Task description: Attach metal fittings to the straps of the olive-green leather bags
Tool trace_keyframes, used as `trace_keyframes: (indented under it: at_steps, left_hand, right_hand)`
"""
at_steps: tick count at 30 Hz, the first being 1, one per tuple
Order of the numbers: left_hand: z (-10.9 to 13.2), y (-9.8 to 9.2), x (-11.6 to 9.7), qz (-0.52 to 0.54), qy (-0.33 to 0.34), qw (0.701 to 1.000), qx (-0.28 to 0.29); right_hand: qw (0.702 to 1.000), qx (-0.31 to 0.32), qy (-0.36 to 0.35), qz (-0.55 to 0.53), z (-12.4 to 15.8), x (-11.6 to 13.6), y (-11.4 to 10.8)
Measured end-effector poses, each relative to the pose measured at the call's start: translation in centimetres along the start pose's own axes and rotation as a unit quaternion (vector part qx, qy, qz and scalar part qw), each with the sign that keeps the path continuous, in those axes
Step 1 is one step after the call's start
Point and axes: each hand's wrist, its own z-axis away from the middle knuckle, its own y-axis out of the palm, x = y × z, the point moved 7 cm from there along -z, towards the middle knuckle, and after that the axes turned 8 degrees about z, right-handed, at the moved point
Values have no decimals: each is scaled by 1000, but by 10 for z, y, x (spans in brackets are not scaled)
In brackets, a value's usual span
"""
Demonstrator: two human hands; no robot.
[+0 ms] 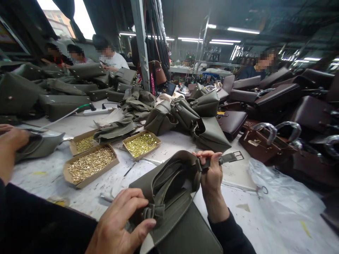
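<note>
Handling of a dark green bag (pixel 182 222) at the near edge of a white bench (pixel 172 148), seen from the worker's own position. The bag lies tilted in front of the body, its mouth gaping upward. The left hand (pixel 119 218) pinches a short side loop (pixel 155 211) between thumb and fingers. The right hand (pixel 212 171) is closed around a strap (pixel 206 163) at the far side, the rectangular buckle (pixel 237 155) projecting free beyond the thumb. Gripping opposite ends probably serves to spread the mouth and steady the limp body, and the raised strap is thereby exposed to view.

Beyond the bag, shallow cardboard trays (pixel 102 174) hold small gold-coloured metal pieces (pixel 88 164); their low walls seem meant to keep such pieces from scattering while leaving them easy to pick out. Similar green bags (pixel 182 113) are heaped behind, and brown bags (pixel 282 97) are piled to the right, apparently sorted by colour. Clear wrapping on one bag's handles (pixel 268 132) likely guards them from scuffs. At far left, a co-worker's hand (pixel 12 141) is at another green piece (pixel 43 144); its exact grip cannot be told.
</note>
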Motion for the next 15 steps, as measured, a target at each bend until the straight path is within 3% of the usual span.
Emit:
trace_keyframes:
  at_steps: [5, 7, 11, 15]
  left_hand:
    - [-40, -2, -41, 114, 79, 988, 72]
    - [-66, 8, -54, 118, 90, 983, 110]
    - [-113, 66, -50, 34, 69, 968, 239]
    - [-140, 122, -26, 0, 56, 970, 236]
  right_hand:
    - [999, 27, 20, -21, 3, -1, -1]
    - [998, 38, 30, -42, 2, -3, -1]
    - [997, 53, 31, -48, -1, -9, -2]
    - [999, 30, 46, -1, -3, -19, -10]
